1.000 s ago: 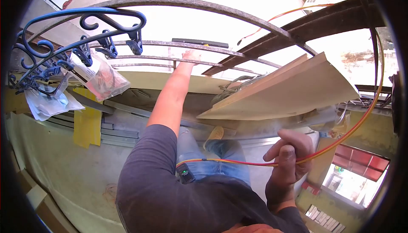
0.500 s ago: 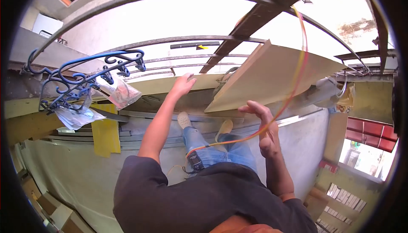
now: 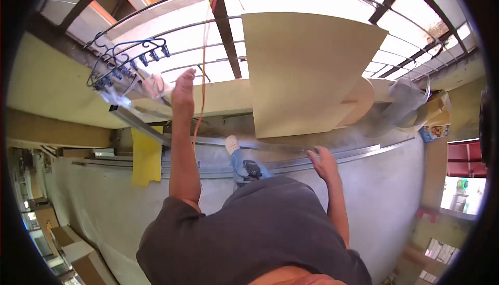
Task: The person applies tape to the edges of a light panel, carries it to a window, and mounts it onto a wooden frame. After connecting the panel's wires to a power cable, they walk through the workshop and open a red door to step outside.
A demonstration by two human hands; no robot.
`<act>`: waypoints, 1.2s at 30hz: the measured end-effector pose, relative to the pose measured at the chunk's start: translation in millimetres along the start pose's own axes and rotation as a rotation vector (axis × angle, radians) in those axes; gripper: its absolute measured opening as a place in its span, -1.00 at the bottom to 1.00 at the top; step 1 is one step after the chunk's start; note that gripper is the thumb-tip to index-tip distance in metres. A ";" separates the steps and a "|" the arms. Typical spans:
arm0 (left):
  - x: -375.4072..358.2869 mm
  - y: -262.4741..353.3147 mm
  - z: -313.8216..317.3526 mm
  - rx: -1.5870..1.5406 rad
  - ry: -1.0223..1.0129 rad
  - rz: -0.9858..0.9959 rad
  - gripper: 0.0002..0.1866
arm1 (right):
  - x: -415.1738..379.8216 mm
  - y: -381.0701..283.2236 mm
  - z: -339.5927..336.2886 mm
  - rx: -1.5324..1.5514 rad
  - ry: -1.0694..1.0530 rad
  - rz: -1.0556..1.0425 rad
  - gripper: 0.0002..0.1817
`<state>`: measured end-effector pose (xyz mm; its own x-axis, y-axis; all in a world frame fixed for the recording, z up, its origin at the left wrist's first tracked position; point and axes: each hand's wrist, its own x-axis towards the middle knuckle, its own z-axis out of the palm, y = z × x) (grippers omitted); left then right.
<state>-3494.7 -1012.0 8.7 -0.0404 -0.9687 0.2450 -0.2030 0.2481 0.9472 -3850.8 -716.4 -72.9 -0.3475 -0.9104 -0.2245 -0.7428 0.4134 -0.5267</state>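
My left hand [image 3: 183, 91] is raised towards the window bars, beside a thin red-and-yellow cable [image 3: 204, 61] that hangs in front of them. Its fingers are partly foreshortened, and nothing shows in them. Lower down on the right, my right hand [image 3: 324, 164] is open with thumb and fingers a little apart, above the metal rails. A large beige board [image 3: 312, 72] leans upright against the bars, clear of both hands. A small black device [image 3: 252, 169] sits at my jeans.
Blue clip hangers [image 3: 125, 59] with plastic bags hang on the bars at left. Long metal rails [image 3: 291, 166] run across near my feet. A yellow sheet [image 3: 147, 155] hangs over them. A grey, tube-like object [image 3: 403, 103] stands right of the board. Cardboard boxes [image 3: 86, 259] lie at lower left.
My view has turned, and the board appears more upright and frontal. My left hand appears further left and higher; my right hand is lower. The cable now passes beside my left hand.
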 end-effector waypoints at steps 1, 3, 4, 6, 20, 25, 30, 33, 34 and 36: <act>-6.0 16.8 2.0 -0.060 0.029 -0.027 -0.40 | -30.5 44.2 3.6 0.110 0.006 0.075 -0.47; -7.8 30.2 27.1 -0.181 -0.041 -0.239 -0.33 | -89.3 140.3 17.1 0.475 0.108 0.243 -0.46; -19.4 50.9 46.6 -0.425 -0.050 -0.379 -0.39 | -128.1 186.2 32.6 0.741 0.206 0.354 -0.44; -15.3 50.4 67.6 -0.570 0.106 -0.259 -0.56 | -191.8 271.2 52.4 0.501 0.205 0.553 -0.40; -65.6 31.6 61.3 0.290 0.275 -0.098 -0.62 | -318.5 362.3 80.1 0.591 0.255 0.639 -0.38; -77.7 6.9 54.6 0.408 0.335 -0.044 -0.59 | -321.1 373.0 68.0 0.500 0.180 0.581 -0.39; -70.0 -13.2 43.9 0.574 0.188 -0.089 -0.55 | -307.8 374.1 63.2 0.424 0.122 0.515 -0.39; -52.1 -20.9 46.7 0.606 0.129 -0.153 -0.51 | -285.5 370.8 60.0 0.395 0.133 0.478 -0.39; -48.0 -24.6 46.8 0.621 0.132 -0.155 -0.49 | -282.3 369.8 60.6 0.383 0.134 0.474 -0.40; -45.3 -22.6 45.7 0.593 0.136 -0.182 -0.40 | -279.8 363.9 52.9 0.463 0.155 0.570 -0.41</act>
<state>-3533.0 -974.2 -33.3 0.1623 -0.9750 0.1515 -0.7040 -0.0068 0.7101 -3993.5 -312.1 -245.2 -0.7083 -0.5302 -0.4660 -0.1189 0.7403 -0.6617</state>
